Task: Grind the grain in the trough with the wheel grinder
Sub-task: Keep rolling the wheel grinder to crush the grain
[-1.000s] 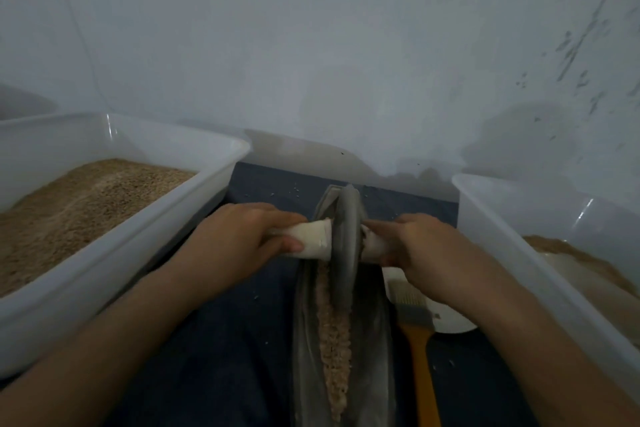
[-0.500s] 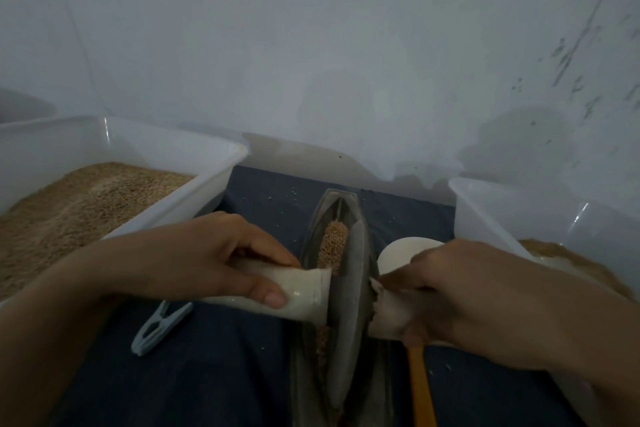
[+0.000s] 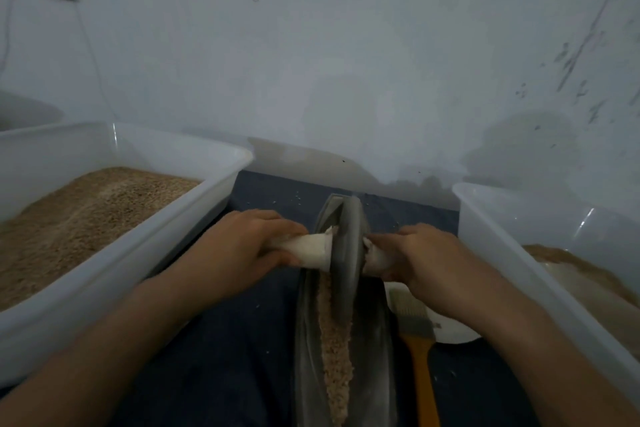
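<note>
The trough (image 3: 375, 340) was a long, narrow, grey metal vessel, shaped like a boat, and it lay on a dark blue cloth (image 3: 221, 357) with its length running from the person toward the wall. A strip of coarse, pale brown grain (image 3: 335, 350) lay along the bottom of it, in the nearer part. The wheel (image 3: 347, 253) was a grey disc and it stood upright on its edge inside the trough, at the far end, close to the tip. A white-wrapped handle (image 3: 313, 250) came out from each side of the wheel.

The left hand (image 3: 239, 251) gripped the left handle, with the fingers curled over the top and the thumb under it. The right hand (image 3: 427, 262) gripped the right handle in the same way, and most of that handle was hidden by the fingers. Both forearms were stretched forward, one on each side of the trough.

A white bin (image 3: 180, 218) with grain stood at the left, and another bin (image 3: 498, 239) at the right. A brush (image 3: 417, 333) with an orange handle lay just beside the trough, on its right side, with its bristles on a white plate (image 3: 453, 331).
</note>
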Available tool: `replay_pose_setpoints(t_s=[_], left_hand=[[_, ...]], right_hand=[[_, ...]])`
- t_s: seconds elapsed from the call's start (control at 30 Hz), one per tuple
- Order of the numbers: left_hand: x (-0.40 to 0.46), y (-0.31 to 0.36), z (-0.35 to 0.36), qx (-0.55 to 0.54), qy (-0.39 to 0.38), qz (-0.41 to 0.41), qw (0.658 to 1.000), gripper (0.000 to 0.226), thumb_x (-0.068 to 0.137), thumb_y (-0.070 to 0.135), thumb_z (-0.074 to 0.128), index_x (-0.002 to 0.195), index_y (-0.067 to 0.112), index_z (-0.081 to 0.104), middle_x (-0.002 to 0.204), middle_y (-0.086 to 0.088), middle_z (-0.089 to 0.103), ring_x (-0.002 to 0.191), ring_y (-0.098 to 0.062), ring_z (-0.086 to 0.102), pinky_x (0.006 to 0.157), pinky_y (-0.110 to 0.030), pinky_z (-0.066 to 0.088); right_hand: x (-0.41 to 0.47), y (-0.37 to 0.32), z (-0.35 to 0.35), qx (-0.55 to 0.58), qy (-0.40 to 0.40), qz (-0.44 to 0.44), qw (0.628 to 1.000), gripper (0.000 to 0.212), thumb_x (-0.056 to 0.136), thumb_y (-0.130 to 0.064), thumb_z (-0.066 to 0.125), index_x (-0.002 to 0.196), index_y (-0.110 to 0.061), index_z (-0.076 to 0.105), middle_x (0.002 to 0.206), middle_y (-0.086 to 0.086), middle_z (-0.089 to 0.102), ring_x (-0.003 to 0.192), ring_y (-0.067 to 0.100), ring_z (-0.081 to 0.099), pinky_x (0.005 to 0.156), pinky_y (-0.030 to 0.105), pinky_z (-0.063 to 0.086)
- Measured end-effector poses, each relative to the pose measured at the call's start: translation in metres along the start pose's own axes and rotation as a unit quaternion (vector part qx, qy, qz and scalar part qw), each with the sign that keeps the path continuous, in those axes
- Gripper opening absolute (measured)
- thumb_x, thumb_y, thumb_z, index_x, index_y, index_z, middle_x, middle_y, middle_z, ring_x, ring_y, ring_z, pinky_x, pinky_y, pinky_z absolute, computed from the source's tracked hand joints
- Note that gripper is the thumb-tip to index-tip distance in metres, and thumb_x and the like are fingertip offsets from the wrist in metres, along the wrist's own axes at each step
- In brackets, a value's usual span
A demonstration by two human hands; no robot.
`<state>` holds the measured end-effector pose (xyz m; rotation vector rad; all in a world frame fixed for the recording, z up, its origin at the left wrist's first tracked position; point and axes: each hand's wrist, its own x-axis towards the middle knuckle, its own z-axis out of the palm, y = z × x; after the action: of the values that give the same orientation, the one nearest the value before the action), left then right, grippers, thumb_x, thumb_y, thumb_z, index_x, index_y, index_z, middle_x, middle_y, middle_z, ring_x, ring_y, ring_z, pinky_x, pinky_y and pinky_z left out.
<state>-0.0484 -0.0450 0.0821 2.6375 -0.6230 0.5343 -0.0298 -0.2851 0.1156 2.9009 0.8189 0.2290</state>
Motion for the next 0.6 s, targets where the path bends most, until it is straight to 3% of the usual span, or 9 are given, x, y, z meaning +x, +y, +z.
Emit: replay_pose_setpoints(t_s=[0.13,0.23,0.3,0.43,0.6], left_hand=[[-0.01,0.0,-0.028,-0.154,-0.157,0.021,0.975,0.032,0.075,0.052,0.063,0.107,0.051,0.062,0.101,0.029,0.064,0.095,0.01,0.058,0.081,-0.009,0.043],[-0.013,0.002,-0.044,-0.225,-0.252,0.035,0.94,0.034,0.075,0.056,0.063,0.109,0.053,0.06,0.105,0.028,0.064,0.098,0.006,0.06,0.084,-0.01,0.044],[-0.014,0.004,-0.045,-0.226,-0.266,0.035,0.936,0.035,0.074,0.059,0.062,0.109,0.053,0.06,0.105,0.029,0.064,0.098,0.007,0.06,0.083,-0.009,0.044],[-0.007,0.007,-0.027,-0.112,-0.153,-0.007,0.982,0.02,0.076,0.055,0.061,0.096,0.056,0.061,0.096,0.03,0.063,0.093,0.011,0.056,0.08,-0.01,0.043],[0.003,0.007,0.009,0.048,0.05,-0.024,0.997,0.038,0.085,0.033,0.064,0.123,0.028,0.06,0.111,0.006,0.064,0.102,-0.015,0.058,0.083,-0.023,0.039]], right_hand=[[-0.021,-0.008,-0.026,0.0,-0.094,-0.048,0.994,0.026,0.089,-0.032,0.057,0.116,-0.029,0.059,0.11,-0.002,0.061,0.099,0.011,0.057,0.08,0.022,0.042],[-0.042,-0.011,-0.043,0.056,-0.121,-0.075,0.988,0.041,0.083,-0.048,0.061,0.123,-0.041,0.053,0.107,-0.009,0.061,0.097,0.004,0.055,0.084,0.022,0.044],[-0.046,-0.011,-0.044,0.067,-0.118,-0.075,0.988,0.047,0.082,-0.052,0.06,0.127,-0.045,0.049,0.108,-0.011,0.059,0.098,0.003,0.055,0.084,0.021,0.044],[-0.026,-0.005,-0.024,0.025,-0.089,-0.038,0.995,0.035,0.088,-0.038,0.058,0.123,-0.036,0.053,0.109,-0.002,0.062,0.098,0.014,0.058,0.078,0.022,0.044],[0.004,0.006,0.01,0.015,0.03,0.036,0.999,0.061,0.091,-0.011,0.052,0.142,-0.036,0.031,0.122,0.0,0.05,0.113,0.017,0.045,0.087,0.025,0.038]])
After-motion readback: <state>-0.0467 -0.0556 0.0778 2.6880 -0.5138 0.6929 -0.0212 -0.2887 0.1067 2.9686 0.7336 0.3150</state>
